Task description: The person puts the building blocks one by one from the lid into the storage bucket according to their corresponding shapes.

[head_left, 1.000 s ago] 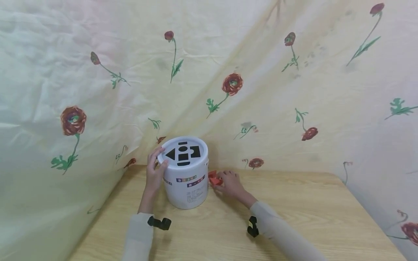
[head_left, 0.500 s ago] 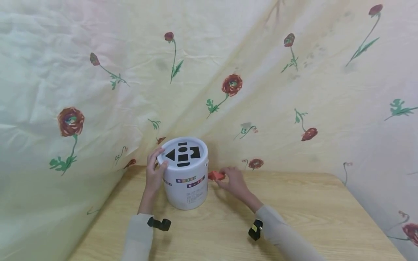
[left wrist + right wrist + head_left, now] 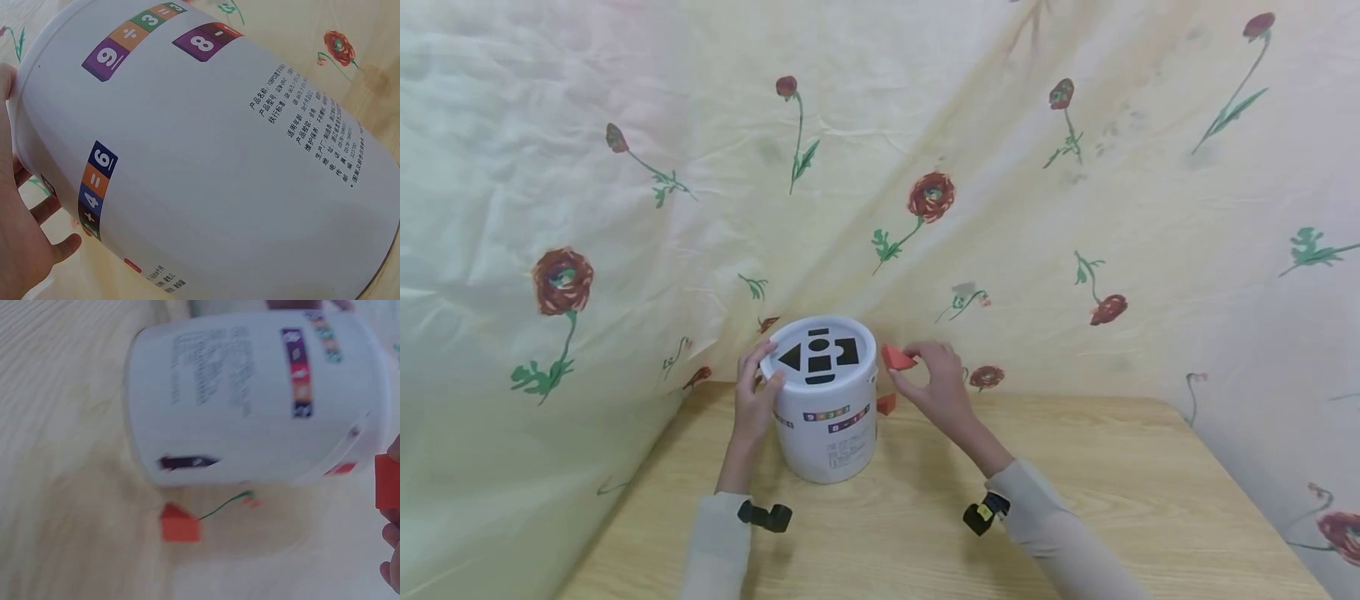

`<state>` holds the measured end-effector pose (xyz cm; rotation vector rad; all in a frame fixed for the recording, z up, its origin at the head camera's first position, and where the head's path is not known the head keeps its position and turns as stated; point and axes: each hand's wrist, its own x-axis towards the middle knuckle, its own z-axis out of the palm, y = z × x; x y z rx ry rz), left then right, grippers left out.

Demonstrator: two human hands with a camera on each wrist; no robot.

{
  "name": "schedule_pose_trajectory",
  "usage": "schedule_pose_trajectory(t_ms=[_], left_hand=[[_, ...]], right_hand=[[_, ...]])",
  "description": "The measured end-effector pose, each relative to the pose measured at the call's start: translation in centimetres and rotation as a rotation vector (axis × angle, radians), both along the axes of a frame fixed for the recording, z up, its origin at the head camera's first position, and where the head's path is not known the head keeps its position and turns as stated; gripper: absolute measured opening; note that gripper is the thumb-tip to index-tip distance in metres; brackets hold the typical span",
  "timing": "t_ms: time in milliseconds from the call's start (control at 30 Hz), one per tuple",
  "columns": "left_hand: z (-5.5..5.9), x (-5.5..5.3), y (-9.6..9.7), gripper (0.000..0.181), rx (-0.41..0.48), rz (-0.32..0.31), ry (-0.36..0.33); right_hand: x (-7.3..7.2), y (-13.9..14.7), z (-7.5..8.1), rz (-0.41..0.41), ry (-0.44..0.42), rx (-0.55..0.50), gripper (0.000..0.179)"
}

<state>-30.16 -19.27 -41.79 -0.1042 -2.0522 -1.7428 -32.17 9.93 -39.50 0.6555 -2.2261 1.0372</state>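
Note:
A white bucket (image 3: 823,433) with shape-cut holes in its lid (image 3: 790,333) stands upright on the table. My left hand (image 3: 755,396) grips its upper left side, thumb and fingers spread round the rim; in the left wrist view the hand (image 3: 22,231) shows at the left edge. To the right of the bucket, level with its rim, my right hand (image 3: 938,385) pinches a red triangular block (image 3: 896,358) between thumb and fingers. The right wrist view catches that block (image 3: 387,481) at its right edge. Another red triangular block (image 3: 180,525) lies on the table beside the bucket's base.
A wooden table (image 3: 1075,483) extends to the right and in front of the bucket. Cream cloth with printed flowers (image 3: 1000,208) hangs close behind the bucket and along the left side. Each wrist carries a small black camera mount (image 3: 766,515).
My right hand has picked one red triangular block up from the table and raised it to the bucket's rim height. The other block stays below. The left hand keeps its place.

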Motion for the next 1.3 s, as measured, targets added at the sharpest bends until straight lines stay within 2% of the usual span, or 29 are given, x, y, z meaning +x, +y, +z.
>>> schedule_pose_trajectory(t_ms=[300, 467, 567, 733, 900, 1100, 1300], left_hand=[[-0.3, -0.2, 0.0, 0.052, 0.003, 0.007, 0.018], [-0.3, -0.2, -0.3, 0.051, -0.005, -0.004, 0.030], [0.0, 0.0, -0.3, 0.052, -0.013, -0.011, 0.007], [0.8, 0.5, -0.2, 0.053, 0.001, -0.040, -0.030], [0.8, 0.6, -0.1, 0.053, -0.003, -0.050, -0.021], [0.0, 0.1, -0.1, 0.050, -0.012, -0.032, 0.017], [-0.2, 0.0, -0.3, 0.051, -0.009, -0.032, 0.033]], right_hand=[[1.5, -4.6, 3.9, 0.031, 0.002, 0.047, 0.036], [1.5, -7.6, 5.0, 0.040, 0.042, 0.146, 0.035], [1.4, -9.2, 5.2, 0.017, 0.029, 0.234, 0.033], [1.4, -11.0, 5.6, -0.021, -0.050, 0.354, 0.035], [1.0, -12.2, 5.5, -0.051, -0.106, 0.354, 0.032], [0.4, -13.2, 5.4, -0.091, -0.100, 0.373, 0.030], [0.3, -13.7, 5.5, -0.112, -0.100, 0.387, 0.030]])
